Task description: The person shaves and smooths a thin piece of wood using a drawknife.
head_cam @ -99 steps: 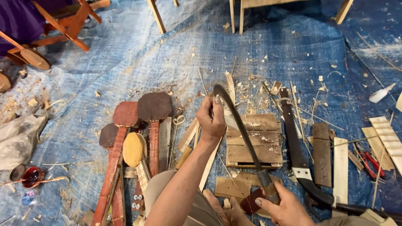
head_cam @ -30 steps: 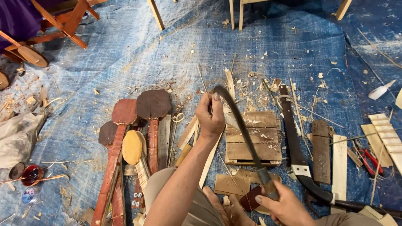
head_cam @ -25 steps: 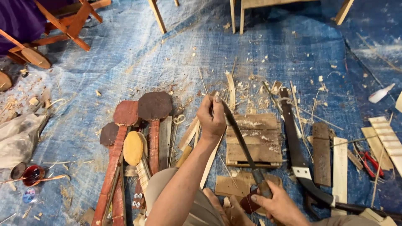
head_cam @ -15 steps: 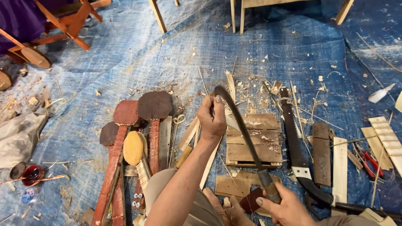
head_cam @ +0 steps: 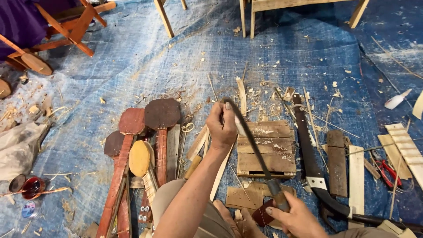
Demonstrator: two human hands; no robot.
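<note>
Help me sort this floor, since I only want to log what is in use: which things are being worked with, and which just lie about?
In use:
left hand
right hand
curved blade, one hand at each end
small light piece by the left hand
slatted wooden block below

Lying about:
hand saw
paddle-shaped wooden pieces
red-handled pliers
wood shavings

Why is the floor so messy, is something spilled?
Wood shavings lie scattered over the blue tarp, thickest beyond the wooden block. The left hand and right hand hold a curved blade there. No liquid looks spilled.
</note>
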